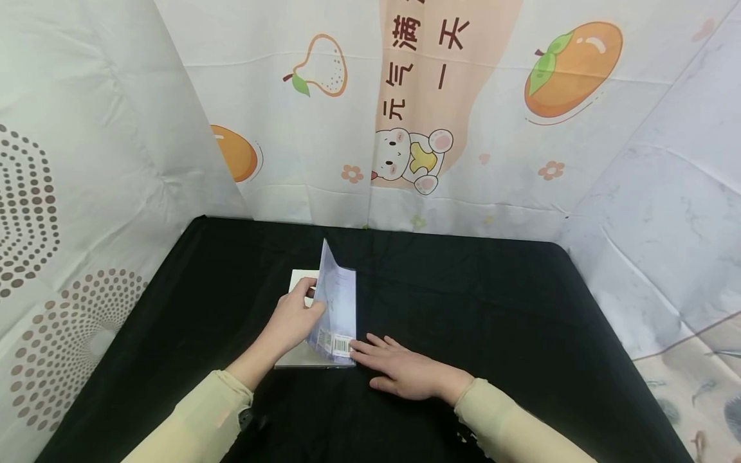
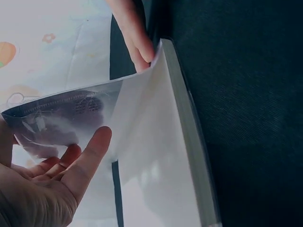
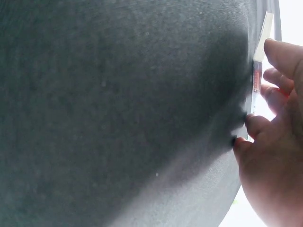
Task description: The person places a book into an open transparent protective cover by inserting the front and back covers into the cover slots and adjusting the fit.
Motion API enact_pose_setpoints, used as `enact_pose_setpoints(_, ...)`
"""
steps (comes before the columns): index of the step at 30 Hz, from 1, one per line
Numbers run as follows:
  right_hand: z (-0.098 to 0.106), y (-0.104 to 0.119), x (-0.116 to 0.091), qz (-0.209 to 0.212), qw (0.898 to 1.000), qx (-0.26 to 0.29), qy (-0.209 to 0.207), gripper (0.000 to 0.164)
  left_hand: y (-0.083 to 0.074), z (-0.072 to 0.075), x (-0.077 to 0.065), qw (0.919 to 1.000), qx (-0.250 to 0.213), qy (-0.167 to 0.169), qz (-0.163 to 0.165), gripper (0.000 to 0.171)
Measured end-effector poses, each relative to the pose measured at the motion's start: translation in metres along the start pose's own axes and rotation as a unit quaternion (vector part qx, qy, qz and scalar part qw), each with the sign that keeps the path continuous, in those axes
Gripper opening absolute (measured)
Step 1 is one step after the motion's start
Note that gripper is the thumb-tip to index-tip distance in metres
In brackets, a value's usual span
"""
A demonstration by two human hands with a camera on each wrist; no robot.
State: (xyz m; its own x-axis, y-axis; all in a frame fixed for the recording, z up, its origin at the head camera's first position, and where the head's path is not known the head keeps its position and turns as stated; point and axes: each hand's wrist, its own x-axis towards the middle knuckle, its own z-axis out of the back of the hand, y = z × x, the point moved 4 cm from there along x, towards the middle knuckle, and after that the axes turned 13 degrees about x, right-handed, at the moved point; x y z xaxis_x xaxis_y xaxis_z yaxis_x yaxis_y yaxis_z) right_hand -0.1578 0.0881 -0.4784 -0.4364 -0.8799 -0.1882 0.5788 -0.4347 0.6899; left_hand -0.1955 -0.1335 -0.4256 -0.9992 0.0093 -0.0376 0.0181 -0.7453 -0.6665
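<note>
A thin book (image 1: 294, 357) lies on the black cloth, its pale blue-violet cover (image 1: 343, 296) with a barcode near the bottom right corner. The left half of that cover, which has a clear plastic jacket (image 2: 106, 92), stands raised and bent toward the right. My left hand (image 1: 295, 318) pinches this raised flap, thumb on one face and fingers behind it. Under the flap a white page (image 2: 147, 189) shows. My right hand (image 1: 405, 370) rests palm down with straight fingers, the fingertips right at the book's lower right edge. In the right wrist view, the book's edge (image 3: 263, 40) shows beside the fingers.
Black cloth (image 1: 492, 308) covers the table, stretching widest to the right of the book. A white curtain (image 1: 324, 141) with fruit prints hangs behind it. More white sheets stand along the left (image 1: 116, 161) and right (image 1: 666, 225) sides.
</note>
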Motion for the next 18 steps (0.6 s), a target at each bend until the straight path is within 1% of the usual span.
enact_pose_setpoints(6, 0.0, -0.001, 0.0, 0.003, 0.999, -0.033, -0.001, 0.059, 0.009, 0.001, -0.001, 1.0, -0.006, 0.002, 0.006, 0.044)
enact_pose_setpoints(11, -0.001, -0.002, -0.001, -0.004, 0.998, -0.061, -0.003, 0.061, 0.018, 0.0, -0.002, 0.9999, -0.005, 0.003, 0.01, 0.043)
enact_pose_setpoints(14, -0.001, -0.003, -0.001, -0.01, 0.997, -0.071, -0.007, 0.061, 0.023, 0.0, -0.001, 0.9999, 0.004, -0.004, 0.009, 0.043)
enact_pose_setpoints(18, -0.001, -0.002, -0.002, -0.008, 0.996, -0.085, -0.013, 0.061, 0.03, 0.0, -0.002, 0.9996, 0.026, -0.003, 0.007, 0.045)
